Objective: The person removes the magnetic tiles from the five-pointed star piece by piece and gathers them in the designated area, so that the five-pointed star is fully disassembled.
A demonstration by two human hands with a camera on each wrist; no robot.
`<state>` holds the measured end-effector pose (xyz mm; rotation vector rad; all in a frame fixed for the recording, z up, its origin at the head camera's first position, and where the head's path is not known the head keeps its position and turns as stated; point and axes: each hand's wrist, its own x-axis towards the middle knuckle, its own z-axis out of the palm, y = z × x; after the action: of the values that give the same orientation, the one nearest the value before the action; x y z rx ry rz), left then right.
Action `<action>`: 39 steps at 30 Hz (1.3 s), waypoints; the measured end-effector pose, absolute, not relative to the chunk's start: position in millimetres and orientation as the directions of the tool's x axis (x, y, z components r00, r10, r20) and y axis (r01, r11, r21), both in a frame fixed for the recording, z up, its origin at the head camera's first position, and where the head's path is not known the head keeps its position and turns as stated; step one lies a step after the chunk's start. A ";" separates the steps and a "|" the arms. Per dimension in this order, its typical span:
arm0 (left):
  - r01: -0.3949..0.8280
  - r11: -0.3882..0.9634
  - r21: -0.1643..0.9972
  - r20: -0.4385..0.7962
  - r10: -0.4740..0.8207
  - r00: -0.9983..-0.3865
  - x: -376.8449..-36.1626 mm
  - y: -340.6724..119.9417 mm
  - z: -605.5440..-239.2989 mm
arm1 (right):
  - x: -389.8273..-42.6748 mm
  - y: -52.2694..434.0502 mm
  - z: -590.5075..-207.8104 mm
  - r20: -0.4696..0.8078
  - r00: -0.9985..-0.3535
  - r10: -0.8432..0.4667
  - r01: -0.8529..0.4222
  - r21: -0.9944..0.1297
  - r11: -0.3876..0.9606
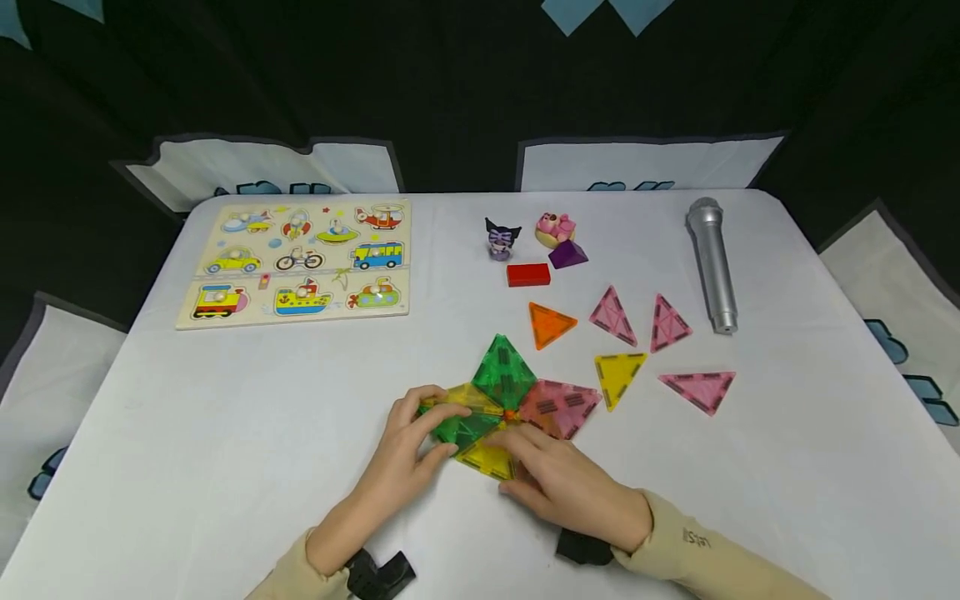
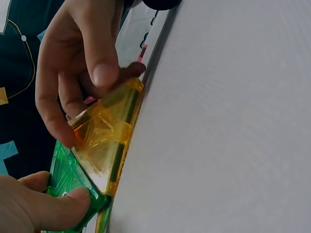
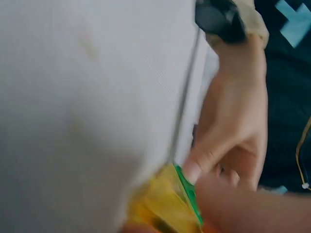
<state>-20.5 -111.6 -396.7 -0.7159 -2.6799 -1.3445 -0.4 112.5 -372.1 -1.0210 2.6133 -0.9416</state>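
A flat fan of magnetic triangle tiles lies on the white table (image 1: 225,433): a green tile (image 1: 501,367) at the top, a pink tile (image 1: 558,406) to the right, and a yellow tile (image 1: 467,394) to the left. My left hand (image 1: 408,437) holds the lower green tile (image 1: 461,427), with its thumb (image 2: 53,208) lying on that green tile (image 2: 68,179). My right hand (image 1: 558,487) pinches the near yellow tile (image 1: 487,458) against the green one; thumb and fingers grip this yellow tile (image 2: 104,141) at its edge. The right wrist view is blurred and shows the yellow tile (image 3: 160,204) and the left hand (image 3: 233,131).
Loose tiles lie to the right: orange (image 1: 550,323), two pink (image 1: 613,315) (image 1: 666,323), yellow (image 1: 618,375), another pink (image 1: 699,388). Behind them are a red block (image 1: 528,274), a purple block (image 1: 567,253), two small figures (image 1: 501,238) (image 1: 555,227), a silver microphone (image 1: 712,265) and a vehicle puzzle board (image 1: 296,262).
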 end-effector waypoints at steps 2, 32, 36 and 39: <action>0.419 0.516 0.747 0.246 0.370 -0.896 -19.4 -110.1 -397.0 | 0.1 107.8 -376.2 0.080 -0.754 -0.652 -0.549 -0.622 0.559; 0.397 0.563 0.725 0.243 0.330 -0.912 -12.6 -117.8 -398.2 | 16.4 313.9 -364.5 -0.139 -0.931 0.337 0.351 -0.594 0.724; 0.410 0.552 0.726 0.256 0.337 -0.906 -13.9 -117.8 -398.4 | 16.3 317.6 -368.6 -0.245 -0.926 0.286 0.374 -0.513 0.773; 0.423 0.544 0.725 0.267 0.345 -0.900 -15.6 -116.5 -398.8 | 14.7 317.6 -365.8 -0.302 -0.917 0.259 0.380 -0.472 0.795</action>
<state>-15.6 -116.5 -398.8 -0.6676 -2.6781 -1.2960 14.7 317.6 -365.8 0.4991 2.7628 -0.7957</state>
